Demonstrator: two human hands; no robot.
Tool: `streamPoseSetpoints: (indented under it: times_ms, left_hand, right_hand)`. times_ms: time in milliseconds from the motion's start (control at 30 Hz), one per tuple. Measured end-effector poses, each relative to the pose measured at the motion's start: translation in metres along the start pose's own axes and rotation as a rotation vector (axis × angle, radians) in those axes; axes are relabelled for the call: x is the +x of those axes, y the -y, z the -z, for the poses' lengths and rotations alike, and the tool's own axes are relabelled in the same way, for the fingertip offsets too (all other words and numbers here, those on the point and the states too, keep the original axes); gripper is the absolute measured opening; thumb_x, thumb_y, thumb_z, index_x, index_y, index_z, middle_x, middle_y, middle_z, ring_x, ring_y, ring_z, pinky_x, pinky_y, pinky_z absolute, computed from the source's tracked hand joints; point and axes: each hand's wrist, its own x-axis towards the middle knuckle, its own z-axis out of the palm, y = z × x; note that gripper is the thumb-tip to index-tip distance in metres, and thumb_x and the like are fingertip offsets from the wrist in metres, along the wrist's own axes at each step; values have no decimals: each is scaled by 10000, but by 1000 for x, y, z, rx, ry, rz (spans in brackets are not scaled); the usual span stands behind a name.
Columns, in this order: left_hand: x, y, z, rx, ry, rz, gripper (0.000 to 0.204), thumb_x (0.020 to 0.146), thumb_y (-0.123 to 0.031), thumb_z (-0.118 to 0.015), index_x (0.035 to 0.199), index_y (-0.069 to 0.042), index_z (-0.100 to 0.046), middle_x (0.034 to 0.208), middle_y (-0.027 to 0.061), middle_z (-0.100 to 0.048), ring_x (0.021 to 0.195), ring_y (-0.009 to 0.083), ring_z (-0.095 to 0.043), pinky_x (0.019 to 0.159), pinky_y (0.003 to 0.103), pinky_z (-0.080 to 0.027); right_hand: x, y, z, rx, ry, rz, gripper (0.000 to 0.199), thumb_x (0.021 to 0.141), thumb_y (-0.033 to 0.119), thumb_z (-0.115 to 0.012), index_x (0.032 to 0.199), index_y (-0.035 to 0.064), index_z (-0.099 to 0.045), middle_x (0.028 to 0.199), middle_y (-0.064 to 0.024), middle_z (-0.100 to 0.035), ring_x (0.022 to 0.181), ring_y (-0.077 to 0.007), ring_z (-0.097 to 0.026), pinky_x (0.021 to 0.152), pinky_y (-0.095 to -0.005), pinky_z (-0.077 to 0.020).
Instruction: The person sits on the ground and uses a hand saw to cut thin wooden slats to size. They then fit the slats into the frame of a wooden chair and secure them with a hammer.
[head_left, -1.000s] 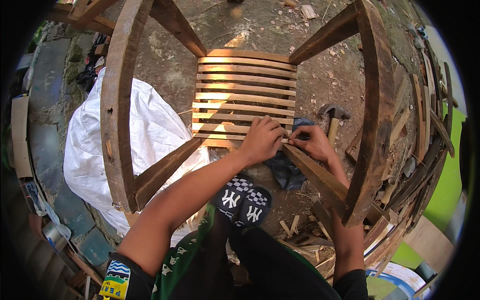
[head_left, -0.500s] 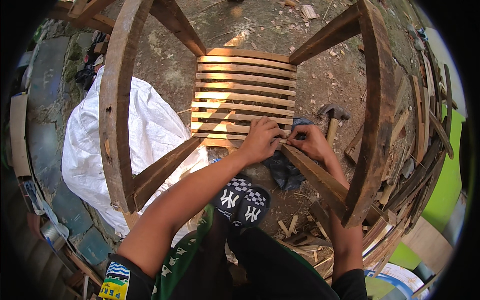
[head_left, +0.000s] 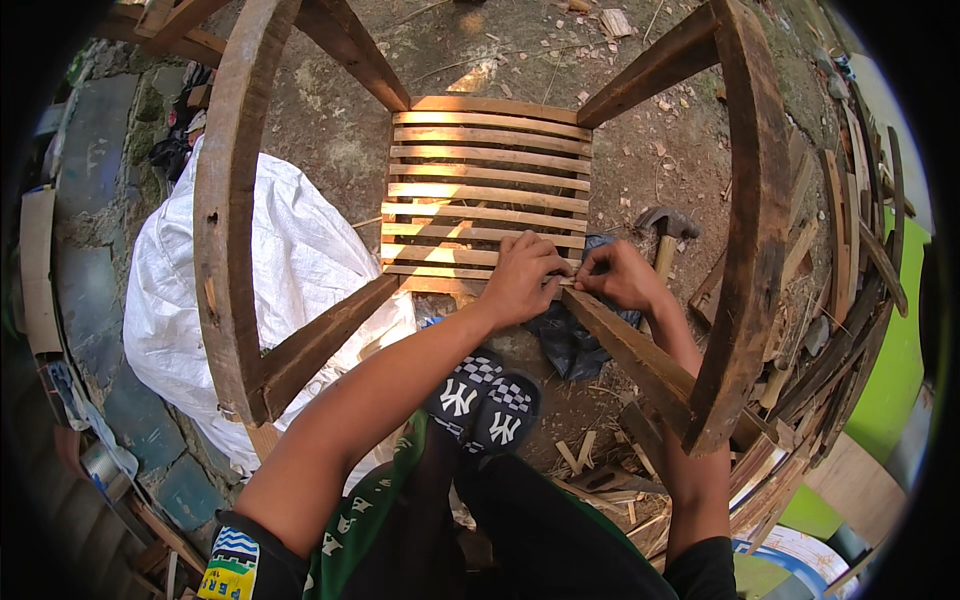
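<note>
A wooden frame with four thick posts [head_left: 238, 200] holds a row of thin slats [head_left: 487, 190] between its lower rails. My left hand [head_left: 522, 280] rests over the nearest slats by their right end, its fingers curled down and closed on a slat. Just to the right, my right hand [head_left: 620, 276] is in a pinch at the corner where the slats meet the right rail [head_left: 640, 355]. Whatever its fingertips hold is too small and too covered to make out. The two hands' fingertips nearly touch.
A hammer [head_left: 667, 232] lies on the ground right of the slats. Black plastic [head_left: 572, 345] is under the right corner. A white sack [head_left: 290, 225] bulges at the left. Scrap wood [head_left: 850, 240] is heaped along the right. My sandals [head_left: 505, 410] are below the frame.
My right hand has shifted very slightly and its fingers have drawn closer together. The left hand stays in place on the slats.
</note>
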Motion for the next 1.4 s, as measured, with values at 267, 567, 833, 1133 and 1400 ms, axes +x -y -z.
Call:
streamPoseSetpoints:
  times_ms: [267, 567, 833, 1133, 1400]
  left_hand:
    - [1, 0, -1, 4, 3, 8, 178, 818, -95, -762, 979, -165, -786, 1008, 31, -658, 1077, 254, -564, 928, 446, -342]
    - [0, 1, 0, 23, 14, -17, 168, 821, -119, -783, 983, -166, -784, 1025, 25, -650, 1093, 261, -563, 935, 459, -350]
    - [-5, 11, 2, 176, 31, -227, 181, 881, -199, -784, 1051, -144, -756, 1044, 21, -636, 1119, 261, -562, 946, 466, -384]
    - [-16, 16, 3, 279, -41, -278, 167, 910, -222, -748, 1043, -122, -736, 1026, 23, -633, 1114, 254, -573, 951, 457, -385]
    - [-11, 16, 6, 291, 2, -274, 150, 925, -207, -731, 1054, -130, -723, 1049, 13, -628, 1137, 246, -557, 952, 453, -376]
  right_hand:
    - [1, 6, 2, 10, 13, -14, 86, 817, 66, -788, 844, -15, -787, 762, -88, -756, 730, -121, -672, 698, -319, -537]
    - [5, 0, 1, -10, 15, -28, 79, 791, 62, -780, 828, -9, -784, 760, -92, -758, 728, -129, -678, 701, -323, -539]
    - [4, 1, 1, 27, 6, 6, 88, 798, 50, -788, 822, -34, -776, 756, -111, -750, 712, -158, -700, 675, -342, -561]
    - [-3, 4, 5, 214, -5, -67, 49, 885, -19, -727, 880, -65, -741, 819, -114, -758, 735, -155, -710, 678, -315, -573]
    - [-6, 2, 9, 192, -47, -64, 44, 892, -19, -743, 878, -58, -728, 810, -101, -752, 742, -148, -715, 686, -303, -575]
